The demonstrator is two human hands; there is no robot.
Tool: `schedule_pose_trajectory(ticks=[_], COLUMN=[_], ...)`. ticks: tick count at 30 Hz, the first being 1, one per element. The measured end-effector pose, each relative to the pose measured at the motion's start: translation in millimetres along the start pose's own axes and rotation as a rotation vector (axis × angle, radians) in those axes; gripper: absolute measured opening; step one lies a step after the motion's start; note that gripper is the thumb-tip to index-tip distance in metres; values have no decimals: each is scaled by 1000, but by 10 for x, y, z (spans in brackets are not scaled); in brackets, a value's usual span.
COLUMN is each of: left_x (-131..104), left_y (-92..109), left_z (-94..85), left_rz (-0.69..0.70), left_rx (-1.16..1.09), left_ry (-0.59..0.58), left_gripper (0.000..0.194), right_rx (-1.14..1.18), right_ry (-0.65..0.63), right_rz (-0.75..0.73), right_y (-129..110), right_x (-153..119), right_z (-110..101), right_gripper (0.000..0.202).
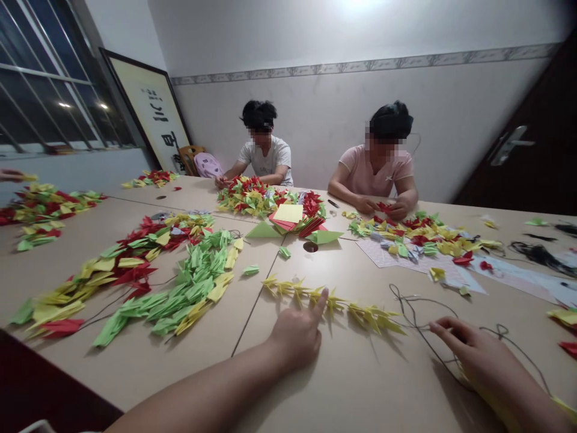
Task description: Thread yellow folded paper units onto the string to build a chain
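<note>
Across the pale worktop a string of yellow paper cranes was touched by the loosely curled left hand, judged light, crushable, best lifted by its thread under the open right hand.

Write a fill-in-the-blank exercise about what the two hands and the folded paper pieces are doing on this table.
1. The left hand points one finger at a row of ____ folded paper pieces.
2. The right hand rests on a thin dark ____ lying on the table.
3. Across the table sit ____ people.

Missing words: yellow; string; two
</note>
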State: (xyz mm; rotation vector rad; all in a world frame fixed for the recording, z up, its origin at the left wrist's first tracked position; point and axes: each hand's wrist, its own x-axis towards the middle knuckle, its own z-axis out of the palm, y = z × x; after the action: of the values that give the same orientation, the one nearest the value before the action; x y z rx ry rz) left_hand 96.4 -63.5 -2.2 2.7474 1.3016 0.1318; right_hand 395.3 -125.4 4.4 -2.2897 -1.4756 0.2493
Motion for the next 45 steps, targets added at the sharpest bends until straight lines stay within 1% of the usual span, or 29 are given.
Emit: schedule_pose_trajectory(ticks=[3, 6, 9, 12, 15, 20, 23, 30, 35, 38, 40, 42, 44, 45], left_x=[59, 103, 115, 134, 175, 217, 227, 264, 351, 393, 363, 276, 150, 84], left_y=[114, 177, 227, 342, 484, 609, 683, 866, 1005, 1076, 1091, 1058, 943, 840], left_z=[37, 63, 66, 76, 109, 155, 182, 225, 240, 264, 252, 187, 59, -22], left_rz=[35, 23, 8, 58, 103, 58, 72, 100, 151, 151, 174, 236, 315, 353], left_rx=[7, 15, 22, 15, 18, 48, 24, 5, -29, -42, -50, -68, -99, -120], left_ry=[-4, -7, 6, 4, 7, 26, 53, 67, 43, 24, 13, -15, -82, -130], left_gripper=[73, 69, 71, 75, 72, 69, 71, 72, 74, 73, 73, 72, 69, 68], right_rx=[19, 41, 42, 40, 39, 37, 50, 48, 62, 62, 60, 65, 73, 73], right_ry=[-126, -113, -110, -105, -98, -100, -113, -115, -108, -114, -105, -88, -86, -96], right_rz=[32, 20, 19, 19, 14, 18, 21, 18, 11, 1, -1, -1, 3, 9], right_y=[-7, -20, -55, -101, -130, -133, -142, -145, -158, -164, -151, -124, -88, -71], right_x=[4, 7, -4, -27, -44, -45, -45, -55, -54, -54, -54, -52, -45, -41], right_z=[7, 0, -23, -52, -65, -58, -68, -90, -99, -108, -107, -101, -93, -90], right_gripper=[41, 41, 39, 38, 37, 37, 37, 35, 35, 36, 36, 36, 36, 35])
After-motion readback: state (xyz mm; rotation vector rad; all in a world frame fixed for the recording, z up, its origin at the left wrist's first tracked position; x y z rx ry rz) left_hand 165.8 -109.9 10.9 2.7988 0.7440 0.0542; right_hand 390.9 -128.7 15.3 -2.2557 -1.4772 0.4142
